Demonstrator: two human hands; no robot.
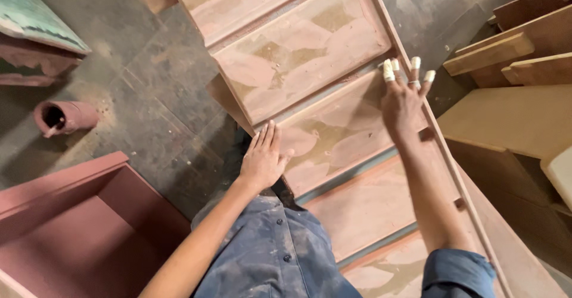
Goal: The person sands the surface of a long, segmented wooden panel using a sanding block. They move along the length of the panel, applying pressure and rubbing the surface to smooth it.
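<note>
Partly cut off, panelled door beneath both flat hands.

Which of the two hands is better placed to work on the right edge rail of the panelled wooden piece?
The right hand. Its taped fingertips already lie at the right edge rail of the panelled wooden piece. The left hand rests flat at the opposite, left edge, so it would probably have to cross over.

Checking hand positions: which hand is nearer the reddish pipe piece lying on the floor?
Left. The left hand rests on the panelled board's near edge, closer to the pipe piece; the right hand presses farther across.
</note>
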